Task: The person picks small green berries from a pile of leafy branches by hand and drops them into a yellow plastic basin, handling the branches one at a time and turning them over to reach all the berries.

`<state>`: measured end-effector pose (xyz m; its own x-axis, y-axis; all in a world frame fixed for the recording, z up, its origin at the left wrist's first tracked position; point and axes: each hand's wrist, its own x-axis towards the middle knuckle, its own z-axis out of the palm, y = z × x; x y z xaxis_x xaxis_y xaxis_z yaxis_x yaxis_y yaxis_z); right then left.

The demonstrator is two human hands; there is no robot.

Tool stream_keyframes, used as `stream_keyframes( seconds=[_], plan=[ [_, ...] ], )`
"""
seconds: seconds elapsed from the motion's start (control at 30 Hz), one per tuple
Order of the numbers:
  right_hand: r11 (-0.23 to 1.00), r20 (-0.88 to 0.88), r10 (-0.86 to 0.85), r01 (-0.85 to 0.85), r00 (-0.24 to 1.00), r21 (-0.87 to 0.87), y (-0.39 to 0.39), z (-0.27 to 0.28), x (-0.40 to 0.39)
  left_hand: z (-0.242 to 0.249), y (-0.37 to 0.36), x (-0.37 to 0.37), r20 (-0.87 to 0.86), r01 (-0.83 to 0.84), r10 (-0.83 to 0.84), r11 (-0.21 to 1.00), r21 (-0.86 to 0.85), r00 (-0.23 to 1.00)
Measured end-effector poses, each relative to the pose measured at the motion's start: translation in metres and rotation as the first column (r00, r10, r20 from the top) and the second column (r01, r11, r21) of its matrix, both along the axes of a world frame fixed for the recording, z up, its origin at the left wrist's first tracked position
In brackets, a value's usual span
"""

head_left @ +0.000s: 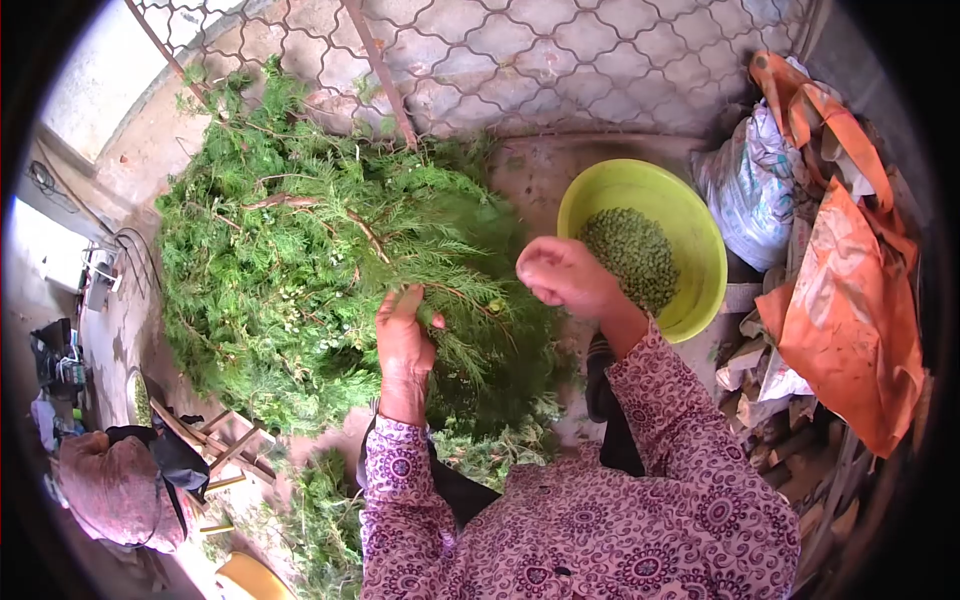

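Observation:
My left hand point(405, 335) is closed around the stem of a leafy evergreen branch point(460, 292), whose sprays spread out to both sides of it. Beneath lies a large heap of cut evergreen branches point(270, 240) with small pale cones among the foliage. My right hand point(570, 275), its fingers curled together, hovers at the near left rim of a yellow-green basin point(700, 235). Whatever those fingers may hold is hidden. Inside the basin sits a pile of small green cones point(630, 255).
A wire lattice point(560, 60) stands behind the heap. To the right are a stuffed white sack point(750, 185), an orange bag point(850, 310) and stacked wood point(800, 460). At lower left are a wooden stool point(235, 445), draped cloth point(115, 490) and a yellow container point(250, 578).

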<state>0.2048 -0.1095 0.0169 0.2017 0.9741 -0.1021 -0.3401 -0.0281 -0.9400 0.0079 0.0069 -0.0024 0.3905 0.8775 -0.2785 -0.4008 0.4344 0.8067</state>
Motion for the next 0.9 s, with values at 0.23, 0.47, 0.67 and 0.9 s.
stream_keyframes(
  seconds=[0.23,0.47,0.67,0.9],
  plan=[
    [0.995,0.763,-0.082,0.092,0.642,0.03,0.007,-0.012,-0.036,0.0,0.003,-0.001,0.004,-0.023,0.023,0.999,-0.041,1.0],
    [0.999,0.839,-0.033,0.041,0.543,0.013,0.017,-0.022,-0.041,-0.001,0.002,0.001,-0.024,-0.024,0.023,0.997,-0.072,0.999],
    [0.987,0.609,-0.141,0.062,0.78,0.148,0.02,-0.033,-0.048,-0.007,0.006,-0.005,-0.059,-0.179,0.177,0.983,-0.033,0.983],
    [0.996,-0.007,0.01,-0.011,1.0,-0.087,0.017,-0.018,-0.048,-0.005,0.005,-0.002,-0.028,-0.206,0.205,0.975,-0.08,0.978]
  ],
)
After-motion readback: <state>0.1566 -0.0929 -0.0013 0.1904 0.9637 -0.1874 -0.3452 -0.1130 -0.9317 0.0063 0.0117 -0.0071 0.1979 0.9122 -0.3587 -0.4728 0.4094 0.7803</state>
